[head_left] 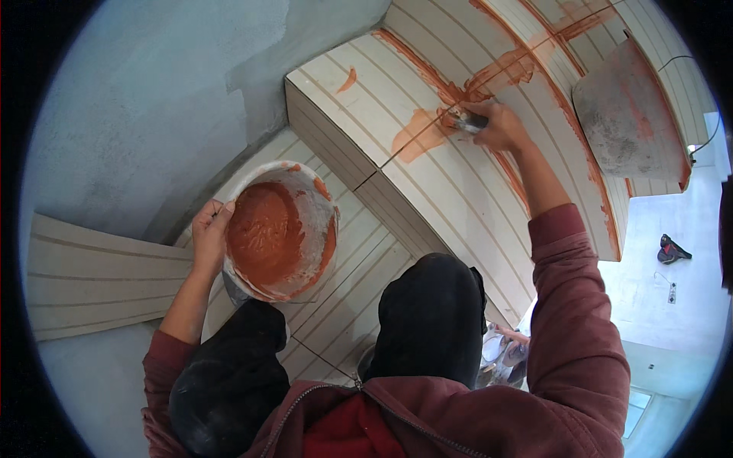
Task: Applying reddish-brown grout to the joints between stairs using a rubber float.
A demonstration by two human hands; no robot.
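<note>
My left hand (209, 237) grips the near-left rim of a white bucket (319, 221), tilted so its inside shows. Wet orange-red paste (263, 233), like grout, lies in it and smears its wall. In my right hand (500, 126) is a putty knife (466, 120), its blade smeared and pressed to the corner where the striped tiled step (450, 172) meets the riser. A thick line of paste (412, 57) runs along that corner. Around the blade, more paste spreads over a tile joint. My fingers partly hide the knife's handle.
A grey, paste-stained bucket-like container (630, 114) stands on a higher step at the right. Bare grey plaster wall (153, 99) rises at the left. Lower striped tiles (343, 305) lie between my knees. Several blurred objects (500, 355) sit below the stairs, beside my right sleeve.
</note>
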